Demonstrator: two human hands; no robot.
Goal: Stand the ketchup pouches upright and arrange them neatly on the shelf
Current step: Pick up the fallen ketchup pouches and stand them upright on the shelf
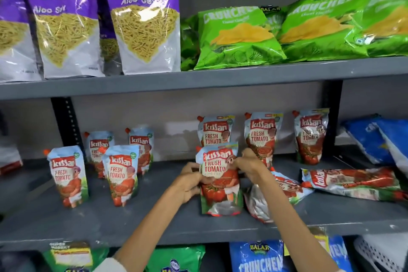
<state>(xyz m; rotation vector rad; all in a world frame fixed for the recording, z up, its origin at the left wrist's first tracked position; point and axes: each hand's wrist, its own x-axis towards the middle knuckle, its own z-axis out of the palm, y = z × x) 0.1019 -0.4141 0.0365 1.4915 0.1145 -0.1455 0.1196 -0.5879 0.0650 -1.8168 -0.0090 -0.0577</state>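
Both hands grip one ketchup pouch [218, 179] standing upright on the grey middle shelf [154, 223], the left hand [189, 180] clamped on its left edge and the right hand [249, 165] pinching its upper right corner. Seven more pouches stand upright: four on the left, two in front [67, 175] [121, 174] and two behind [98, 146] [142, 146], and three along the back [215, 130] [261, 133] [310, 136]. Two pouches lie flat on the right, one [284, 187] under the right forearm and one [353, 181] farther right, so ten show in all.
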